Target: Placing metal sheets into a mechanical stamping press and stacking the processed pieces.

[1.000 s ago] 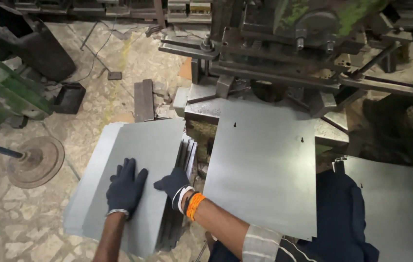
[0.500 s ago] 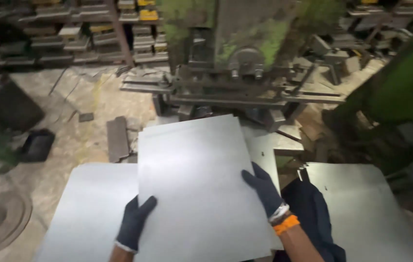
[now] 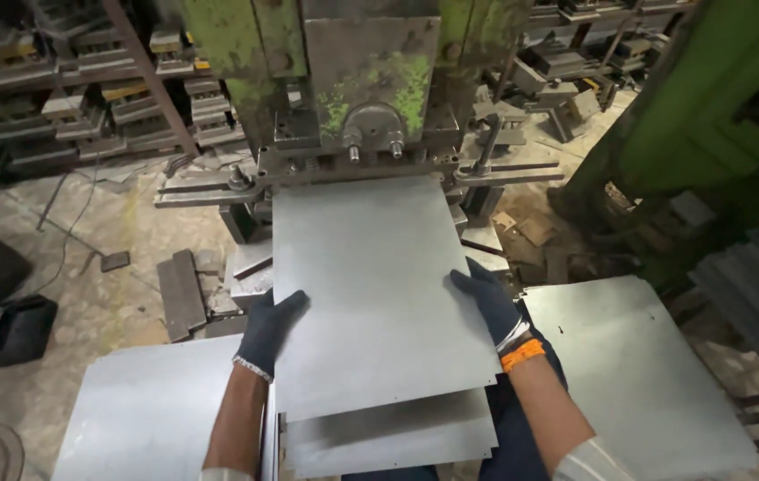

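Feeding grey metal sheet (image 3: 379, 294) toward green press (image 3: 371, 80): far edge sits at die, near edge overhangs second sheet (image 3: 393, 432). Left hand (image 3: 268, 331) pinches left edge, right hand (image 3: 486, 303) pinches right edge, both gloved. Best keep sheet level, square, fingers outside die. Right: stacked sheets (image 3: 633, 374). No labels or signs legible.

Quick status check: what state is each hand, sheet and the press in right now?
Left hand: gloved, gripping the top sheet's left edge.
Right hand: gloved, gripping its right edge.
Top sheet: flat, far edge at the press.
Lower sheet: flat beneath it.
Left stack: lying flat.
Right stack: lying flat.
Press: whether raised or lowered is unclear.
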